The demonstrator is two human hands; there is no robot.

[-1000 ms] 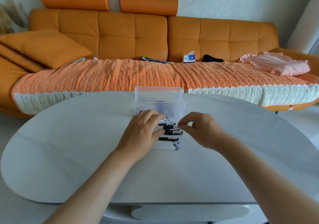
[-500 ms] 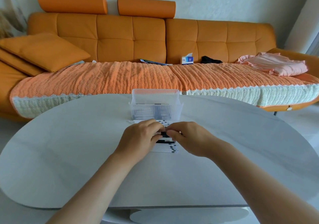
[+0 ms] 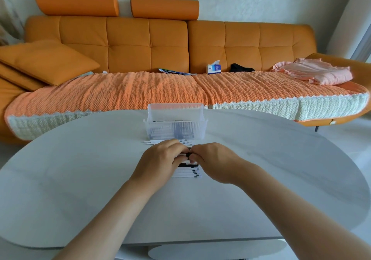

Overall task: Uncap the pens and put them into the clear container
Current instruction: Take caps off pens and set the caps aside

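1. The left hand (image 3: 160, 160) and the right hand (image 3: 213, 159) meet knuckle to knuckle above the middle of the white oval table (image 3: 80, 179).
2. Both hands have their fingers curled round one pen (image 3: 185, 155), held crosswise between them. The left grips the white barrel and the right pinches the black cap end. Only a short stretch of the pen shows between the fingertips.
3. Whether the cap is seated or already loose cannot be told.
4. A row of white pens (image 3: 189, 172) with black markings lies side by side on the table, directly under and just in front of the hands.
5. More pens (image 3: 154, 142) show beyond the left hand, their ends poking out to the left, close to the container's front wall.
6. The clear container (image 3: 174, 128), ribbed plastic, stands upright just behind the hands; dark and pale pen shapes show through its wall.
7. Behind the table stands an orange sofa (image 3: 128, 39) with a tissue box (image 3: 214, 68) and a pink garment (image 3: 313, 73).
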